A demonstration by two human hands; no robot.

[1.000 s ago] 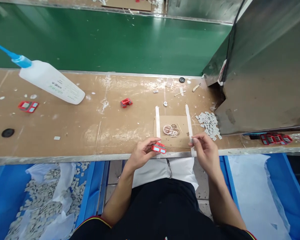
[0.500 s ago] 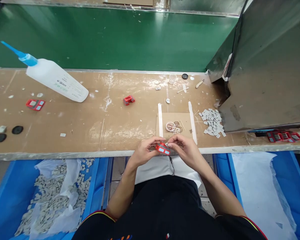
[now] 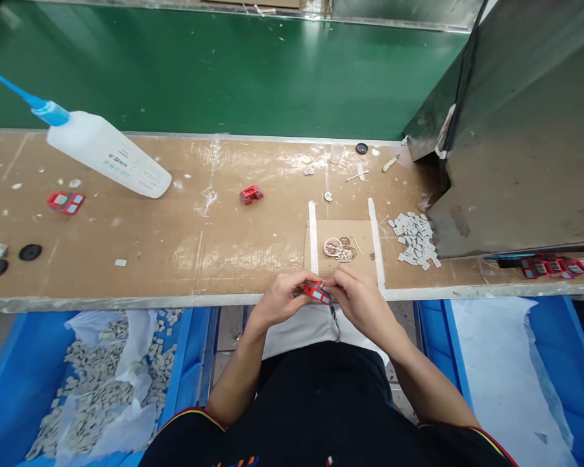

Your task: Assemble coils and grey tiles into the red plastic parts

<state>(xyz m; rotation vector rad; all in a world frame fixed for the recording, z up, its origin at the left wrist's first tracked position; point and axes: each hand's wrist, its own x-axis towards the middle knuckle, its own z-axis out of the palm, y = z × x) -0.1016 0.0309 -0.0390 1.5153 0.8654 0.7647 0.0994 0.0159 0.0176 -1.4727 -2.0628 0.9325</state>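
Note:
My left hand (image 3: pixel 283 298) is closed on a red toy car (image 3: pixel 317 292) with grey trim and pale-blue windows, holding it above the table's front edge. At the right end of the toy car, my right hand (image 3: pixel 355 295) pinches a small grey piece against it; the fingertips mostly cover that piece. Beyond the hands, a cardboard pad (image 3: pixel 324 228) between white tape strips bears a small round dish (image 3: pixel 332 248), thin sticks and brown smears. Right of the pad lies a pile of small grey pieces (image 3: pixel 413 239).
A white bottle with a blue nozzle (image 3: pixel 109 155) lies at left. Red toy parts (image 3: pixel 250 194) and black discs (image 3: pixel 30 252) are scattered around. A large metal housing (image 3: pixel 520 143) stands at right. Below the table are a blue bin of grey pieces (image 3: pixel 97 363) and another blue bin (image 3: pixel 438 344).
My right hand has moved slightly left, bringing the small grey piece up against the toy car. The toy car stays in my left hand. The camera view has shifted a little.

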